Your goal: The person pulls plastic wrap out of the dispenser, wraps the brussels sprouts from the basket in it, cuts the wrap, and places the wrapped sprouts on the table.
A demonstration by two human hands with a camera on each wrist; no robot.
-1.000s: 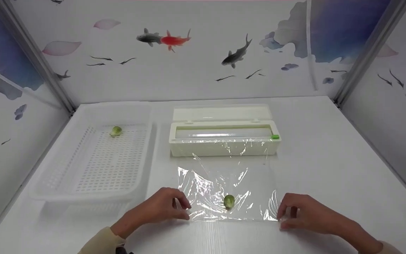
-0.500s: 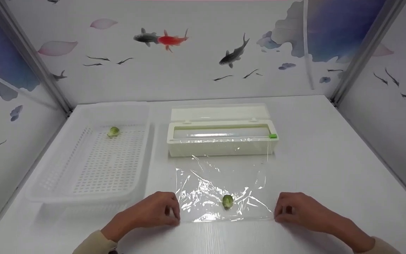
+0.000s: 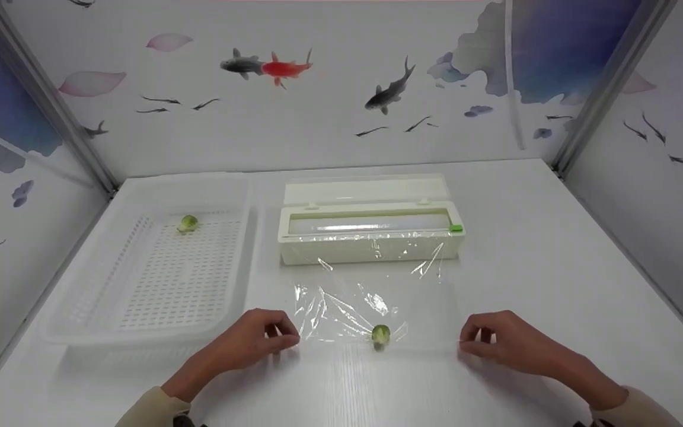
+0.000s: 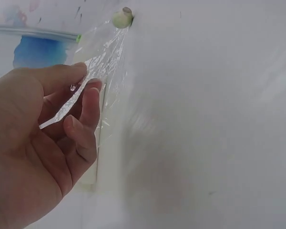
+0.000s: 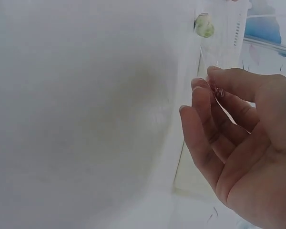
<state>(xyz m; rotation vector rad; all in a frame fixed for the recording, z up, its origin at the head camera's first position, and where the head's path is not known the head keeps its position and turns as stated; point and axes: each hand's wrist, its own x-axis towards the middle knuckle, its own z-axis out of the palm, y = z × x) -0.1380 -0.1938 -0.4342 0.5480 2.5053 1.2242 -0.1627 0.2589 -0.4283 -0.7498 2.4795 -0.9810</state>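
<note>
My left hand (image 3: 258, 339) pinches one front corner of a sheet of clear cling film (image 3: 341, 302) between thumb and fingers; bunched film shows in the grip in the left wrist view. On the other side my right hand (image 3: 510, 343) pinches the opposite corner, a crumpled bit showing at the fingertips in the right wrist view. Between the hands, at the film's front edge, is a green Brussels sprout (image 3: 380, 336); whether film lies over or under it I cannot tell. The film runs back to a cream cling film dispenser (image 3: 371, 249) with its lid raised.
At left stands a white perforated plastic basket (image 3: 238, 296), with another Brussels sprout (image 3: 188, 223) inside near its back. A green slider (image 3: 455, 228) sits at the dispenser's right end. Printed panels wall in the white table (image 3: 555, 267) at back and sides.
The left hand first moved outward, drawing the film wider. Both hands have since risen slightly and shifted toward the dispenser, carrying the film's front edge. The sprout stays nearly in place.
</note>
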